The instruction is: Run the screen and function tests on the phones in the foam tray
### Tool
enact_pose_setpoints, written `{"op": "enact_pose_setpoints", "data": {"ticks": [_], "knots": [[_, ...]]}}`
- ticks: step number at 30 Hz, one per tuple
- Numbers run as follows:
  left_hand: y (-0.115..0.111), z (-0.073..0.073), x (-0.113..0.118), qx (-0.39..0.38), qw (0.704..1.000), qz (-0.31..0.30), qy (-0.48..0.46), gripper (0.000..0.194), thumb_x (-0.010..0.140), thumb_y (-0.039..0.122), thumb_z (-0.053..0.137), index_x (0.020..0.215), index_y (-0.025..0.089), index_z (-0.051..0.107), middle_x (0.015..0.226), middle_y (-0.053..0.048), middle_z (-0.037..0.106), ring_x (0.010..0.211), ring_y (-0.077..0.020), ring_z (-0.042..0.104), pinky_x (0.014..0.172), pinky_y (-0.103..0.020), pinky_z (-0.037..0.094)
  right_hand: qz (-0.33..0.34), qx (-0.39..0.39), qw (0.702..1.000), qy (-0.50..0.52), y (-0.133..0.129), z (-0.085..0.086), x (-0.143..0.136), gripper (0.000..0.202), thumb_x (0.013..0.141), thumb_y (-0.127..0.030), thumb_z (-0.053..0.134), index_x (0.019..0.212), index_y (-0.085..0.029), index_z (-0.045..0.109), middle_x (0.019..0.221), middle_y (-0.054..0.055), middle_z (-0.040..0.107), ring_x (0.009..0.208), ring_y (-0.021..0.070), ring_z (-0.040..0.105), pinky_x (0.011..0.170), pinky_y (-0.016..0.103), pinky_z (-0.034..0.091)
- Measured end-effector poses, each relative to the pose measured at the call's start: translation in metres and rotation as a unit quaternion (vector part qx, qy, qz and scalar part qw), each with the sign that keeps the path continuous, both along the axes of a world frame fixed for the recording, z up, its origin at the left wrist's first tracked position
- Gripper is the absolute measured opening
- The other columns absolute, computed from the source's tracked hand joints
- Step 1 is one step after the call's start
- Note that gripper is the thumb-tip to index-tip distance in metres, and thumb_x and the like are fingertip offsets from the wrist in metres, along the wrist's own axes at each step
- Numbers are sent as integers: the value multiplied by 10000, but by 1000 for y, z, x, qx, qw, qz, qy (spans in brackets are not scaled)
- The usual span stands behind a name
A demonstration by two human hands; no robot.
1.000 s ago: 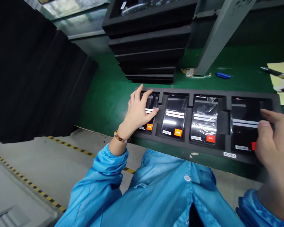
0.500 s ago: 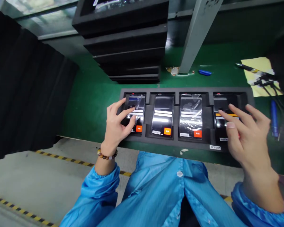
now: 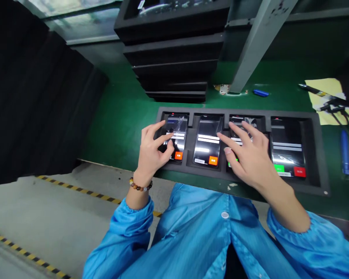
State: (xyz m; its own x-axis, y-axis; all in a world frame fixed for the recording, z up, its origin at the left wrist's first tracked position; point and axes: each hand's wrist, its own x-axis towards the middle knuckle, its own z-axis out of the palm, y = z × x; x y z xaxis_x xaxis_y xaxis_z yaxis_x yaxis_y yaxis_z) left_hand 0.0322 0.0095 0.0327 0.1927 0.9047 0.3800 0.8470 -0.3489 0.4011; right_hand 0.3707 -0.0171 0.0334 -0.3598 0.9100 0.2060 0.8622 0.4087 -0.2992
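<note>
A long dark foam tray (image 3: 322, 162) holds several phones face up in separate slots. My left hand (image 3: 152, 149) is spread over the leftmost phone (image 3: 178, 135), fingertips at its screen and left edge, holding nothing. The second phone (image 3: 206, 141) shows white bars and an orange box. Over the third phone (image 3: 251, 123) hovers my right hand (image 3: 248, 153), fingers apart and holding nothing, its index fingertip near the second phone's right edge. On the rightmost phone (image 3: 287, 149) are a green and a red box; no hand covers it.
Behind the tray rises a stack of black trays (image 3: 174, 58), beside a grey metal post (image 3: 256, 42). Black stacked material (image 3: 46, 97) stands at the left. A blue cap (image 3: 261, 93), yellow paper (image 3: 322, 87), cables (image 3: 334, 102) and a blue pen (image 3: 344, 151) lie rightward.
My right hand has moved left from the rightmost phone to the third one. Green boxes now show on those two phones. My left hand stays at the leftmost phone. The view has shifted slightly.
</note>
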Motion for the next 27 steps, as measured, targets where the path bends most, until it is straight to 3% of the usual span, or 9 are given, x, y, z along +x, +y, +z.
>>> {"op": "enact_pose_setpoints", "data": {"ticks": [3, 5, 10, 13, 16, 18, 21, 24, 27], "knots": [[0, 1, 0, 14, 1000, -17, 5, 248, 1003, 249, 664, 1160, 266, 856, 1574, -104, 671, 1405, -356, 598, 1199, -666, 535, 20, -15, 1000, -5, 5, 4, -10, 477, 1132, -366, 476, 1572, -316, 655, 1781, 100, 474, 1702, 412, 331, 1308, 689, 370], [-1, 1, 0, 10, 1000, -25, 8, 260, 1007, 243, 658, 1171, 262, 858, 1579, -103, 668, 1413, -356, 590, 1205, -666, 533, 5, -5, 1000, 21, 3, 8, 0, 482, 1133, -366, 472, 1581, -320, 641, 1776, 94, 481, 1705, 399, 328, 1311, 674, 370], [-2, 1, 1, -16, 1000, -18, 8, 267, 1017, 264, 647, 1184, 285, 855, 1605, -75, 655, 1448, -355, 570, 1216, -670, 528, -136, 44, 986, 91, -12, 10, 66, 508, 1129, -465, 441, 1553, -306, 672, 1691, 121, 581, 1681, 374, 385, 1353, 681, 298], [-2, 2, 1, -29, 999, -8, 11, 282, 1026, 286, 637, 1224, 299, 838, 1604, -72, 652, 1455, -358, 567, 1223, -676, 518, -205, 48, 973, 96, -24, 0, 103, 552, 1122, -528, 440, 1586, -319, 655, 1677, 138, 598, 1677, 352, 427, 1377, 661, 285], [-1, 3, 5, -40, 999, -12, 16, 318, 1046, 349, 657, 1324, 285, 797, 1636, -102, 614, 1477, -365, 543, 1245, -658, 502, -240, 20, 967, 79, -31, -13, 123, 697, 1082, -672, 465, 1625, -266, 624, 1688, 202, 571, 1660, 391, 456, 1369, 652, 324], [0, 4, 12, -53, 998, -15, 25, 440, 1039, 440, 704, 1439, 261, 734, 1685, -143, 549, 1513, -386, 506, 1259, -654, 487, -256, -1, 965, 58, -33, -21, 125, 860, 1010, -793, 516, 1664, -238, 575, 1711, 242, 525, 1664, 436, 435, 1351, 669, 353], [3, 4, 29, -91, 994, 20, 57, 680, 994, 555, 758, 1588, 257, 612, 1760, -187, 433, 1568, -445, 437, 1243, -699, 471, -287, -42, 957, 12, -31, -26, 117, 1008, 941, -884, 534, 1745, -284, 433, 1812, 242, 356, 1715, 499, 297, 1311, 769, 351], [9, 4, 43, -120, 986, 81, 79, 747, 972, 557, 765, 1632, 278, 552, 1779, -198, 390, 1579, -485, 408, 1183, -738, 494, -312, -72, 947, -25, -26, -22, 105, 1066, 908, -929, 519, 1764, -314, 360, 1847, 257, 251, 1713, 566, 236, 1216, 860, 395], [15, 2, 45, -118, 985, 103, 67, 768, 931, 509, 799, 1620, 273, 555, 1728, -202, 430, 1535, -491, 441, 1155, -727, 513, -339, -84, 936, -38, -20, -14, 98, 1121, 886, -927, 542, 1759, -247, 365, 1827, 310, 254, 1690, 572, 296, 1192, 837, 445]]}}
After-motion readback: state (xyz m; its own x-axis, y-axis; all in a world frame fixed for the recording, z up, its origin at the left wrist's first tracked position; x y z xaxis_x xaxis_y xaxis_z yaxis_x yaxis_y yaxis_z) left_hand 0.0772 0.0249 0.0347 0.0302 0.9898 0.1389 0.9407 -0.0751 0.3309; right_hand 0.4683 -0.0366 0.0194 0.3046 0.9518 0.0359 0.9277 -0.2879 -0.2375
